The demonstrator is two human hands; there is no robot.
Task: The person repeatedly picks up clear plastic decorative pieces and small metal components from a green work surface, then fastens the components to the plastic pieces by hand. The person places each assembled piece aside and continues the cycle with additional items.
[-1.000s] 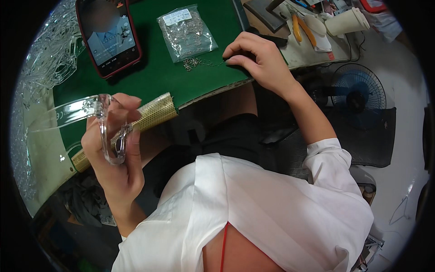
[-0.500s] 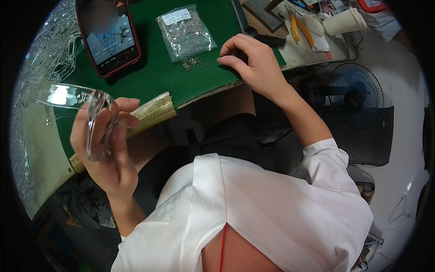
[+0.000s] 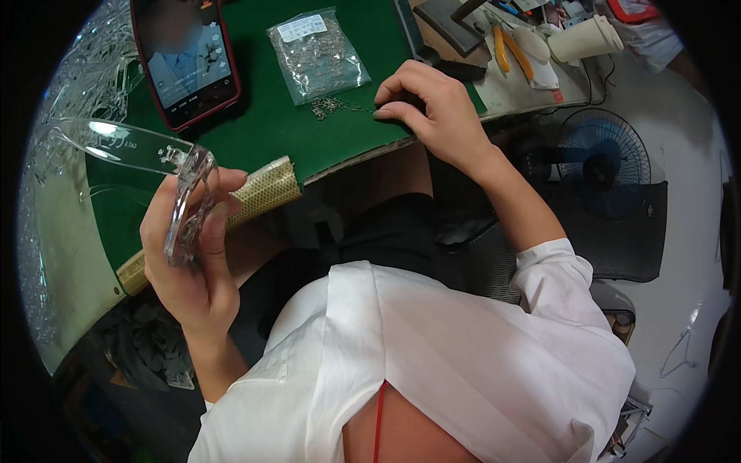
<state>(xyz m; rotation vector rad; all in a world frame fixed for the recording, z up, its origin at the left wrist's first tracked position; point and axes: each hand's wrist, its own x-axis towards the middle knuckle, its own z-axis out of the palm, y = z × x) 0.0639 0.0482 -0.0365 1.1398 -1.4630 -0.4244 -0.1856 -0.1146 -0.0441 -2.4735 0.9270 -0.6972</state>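
My left hand (image 3: 193, 270) is closed around the front of a clear plastic glasses frame (image 3: 127, 147), raised above the near left edge of the green mat. One temple of the frame sticks out to the left, with a small metal hinge at its root. Over the mat's right side, my right hand (image 3: 440, 116) is bent with thumb and forefinger tips nearly together; anything between them is too small to make out. Just left of those fingertips lie a small heap of tiny metal screws (image 3: 326, 108) and a few strays. Behind the heap is a clear bag (image 3: 318, 58) of similar pieces.
A phone (image 3: 189, 69) in a red case lies on the green mat (image 3: 262, 116). Many clear frames (image 3: 85, 85) are piled at the far left. A gold patterned strip (image 3: 266, 189) lines the near edge. Orange-handled pliers (image 3: 513, 54) and a cup (image 3: 587, 38) stand back right.
My left hand has shifted slightly right and turned the glasses frame, so its temple shows more broadly. My right hand stays almost where it was beside the screws.
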